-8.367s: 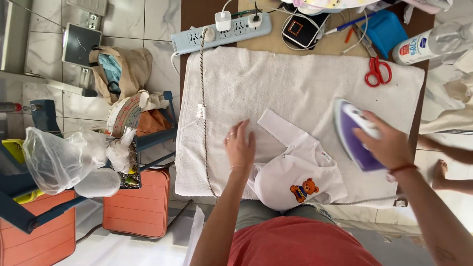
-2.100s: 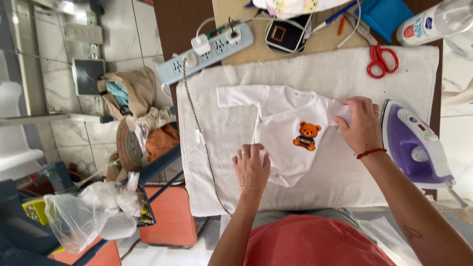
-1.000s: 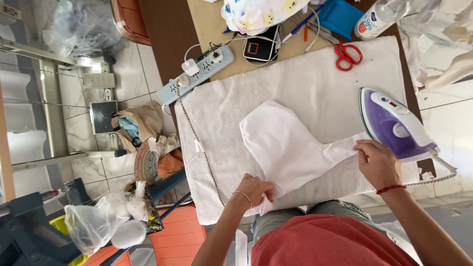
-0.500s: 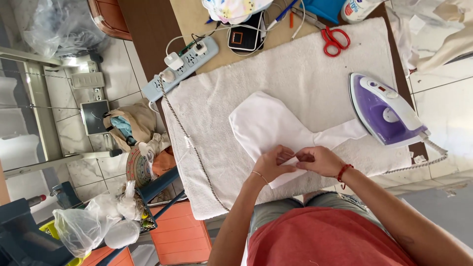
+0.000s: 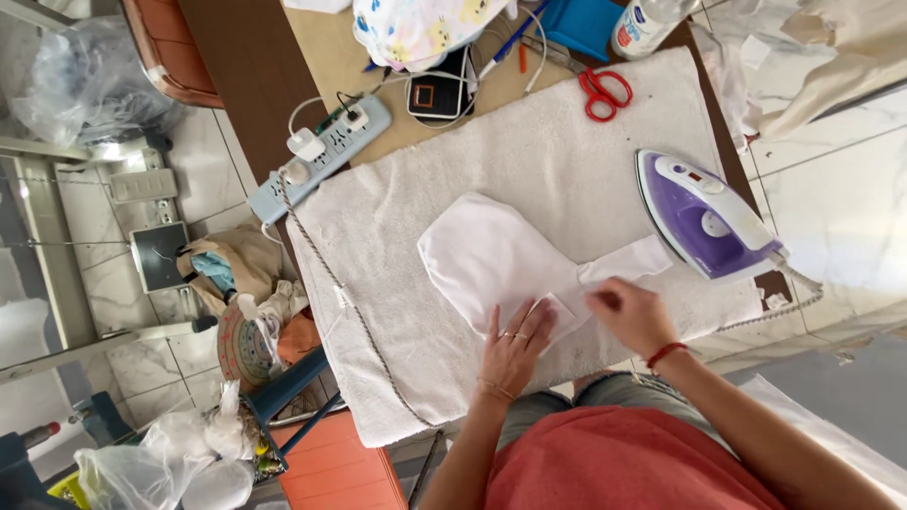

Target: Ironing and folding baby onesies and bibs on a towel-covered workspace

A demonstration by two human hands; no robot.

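Currently both hands work on a small white garment point(image 5: 491, 260), lying folded and plain side up on a white towel point(image 5: 529, 170) spread over the counter point(image 5: 255, 85). Left hand point(image 5: 513, 348): flat on the garment's near edge, fingers point(image 5: 522, 319) spread and open, pressing down. Right hand point(image 5: 628, 314): just beside the left, fingers curled onto the garment's narrow end near a sleeve; whether they pinch the cloth cannot be told. Purple iron point(image 5: 704, 217): resting on the towel's right side, close to the right hand but apart from it. Red scissors point(image 5: 603, 92) lie at the towel's far edge. A power strip point(image 5: 321, 156) sits at the towel's far-left corner, with plugs in it.
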